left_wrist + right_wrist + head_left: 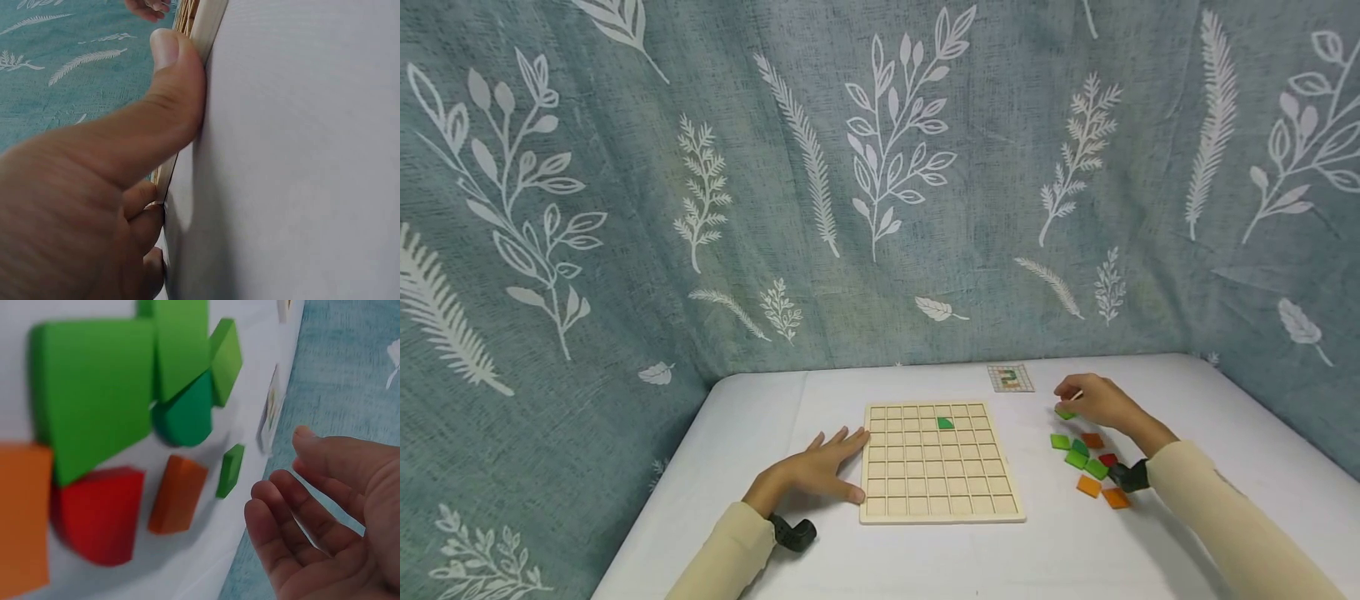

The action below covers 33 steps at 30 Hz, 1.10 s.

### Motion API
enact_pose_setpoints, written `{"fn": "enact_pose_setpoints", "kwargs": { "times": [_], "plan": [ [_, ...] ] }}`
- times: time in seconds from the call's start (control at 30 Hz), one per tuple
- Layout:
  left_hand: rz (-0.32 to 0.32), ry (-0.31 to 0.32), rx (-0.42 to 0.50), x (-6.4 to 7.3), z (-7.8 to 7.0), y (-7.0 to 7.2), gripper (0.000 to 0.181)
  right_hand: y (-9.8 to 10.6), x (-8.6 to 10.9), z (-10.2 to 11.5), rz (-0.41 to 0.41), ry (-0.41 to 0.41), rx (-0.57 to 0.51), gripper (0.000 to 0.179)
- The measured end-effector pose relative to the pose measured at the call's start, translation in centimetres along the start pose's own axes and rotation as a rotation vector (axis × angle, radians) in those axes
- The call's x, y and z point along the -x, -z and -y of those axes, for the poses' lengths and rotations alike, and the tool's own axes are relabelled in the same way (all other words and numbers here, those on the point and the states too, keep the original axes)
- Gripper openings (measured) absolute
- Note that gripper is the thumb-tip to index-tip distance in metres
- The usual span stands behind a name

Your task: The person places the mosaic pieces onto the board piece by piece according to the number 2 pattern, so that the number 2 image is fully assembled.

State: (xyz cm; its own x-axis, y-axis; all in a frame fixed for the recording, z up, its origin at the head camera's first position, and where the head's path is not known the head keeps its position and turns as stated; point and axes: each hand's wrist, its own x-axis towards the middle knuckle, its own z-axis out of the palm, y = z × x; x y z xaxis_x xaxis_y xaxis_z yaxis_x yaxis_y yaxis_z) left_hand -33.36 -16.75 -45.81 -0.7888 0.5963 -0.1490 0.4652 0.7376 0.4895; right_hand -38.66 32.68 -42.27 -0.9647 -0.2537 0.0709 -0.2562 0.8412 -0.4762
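A pale wooden grid board (941,523) lies on the table, with a dark green quarter-round tile (945,423) in one upper square. My left hand (820,471) rests at the board's left edge, fingers spread, thumb (178,87) against the frame. Over the far end of the loose tiles hovers my right hand (1097,400), its fingers loosely bent with nothing between them. Just below those fingers lies a green square tile (231,471), apart from them in the right wrist view. Nearer are an orange tile (177,495), a red rounded tile (100,515) and several green ones.
A small printed pattern card (1011,378) lies behind the board's right corner. White cloth covers the table (760,417). A blue-green leaf-patterned curtain (850,317) hangs along the back and sides. Two orange tiles (1089,487) lie nearest the front of the loose group.
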Motion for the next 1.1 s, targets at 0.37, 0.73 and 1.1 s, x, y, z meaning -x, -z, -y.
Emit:
{"fn": "enact_pose_setpoints", "kwargs": {
  "times": [0.37,0.73,1.1],
  "plan": [
    [0.001,0.001,-0.013,0.0,0.3,0.1,0.11,0.0,0.1,-1.8,0.024,-0.059,0.008,0.033],
    [0.001,0.004,-0.029,-0.2,0.4,-0.1,0.109,-0.8,-0.2,-2.0,0.033,-0.08,0.038,0.033],
    [0.001,0.003,-0.03,-0.3,0.3,-0.1,0.109,-1.0,-0.5,-2.1,0.02,-0.062,0.089,0.038]
  ]
}}
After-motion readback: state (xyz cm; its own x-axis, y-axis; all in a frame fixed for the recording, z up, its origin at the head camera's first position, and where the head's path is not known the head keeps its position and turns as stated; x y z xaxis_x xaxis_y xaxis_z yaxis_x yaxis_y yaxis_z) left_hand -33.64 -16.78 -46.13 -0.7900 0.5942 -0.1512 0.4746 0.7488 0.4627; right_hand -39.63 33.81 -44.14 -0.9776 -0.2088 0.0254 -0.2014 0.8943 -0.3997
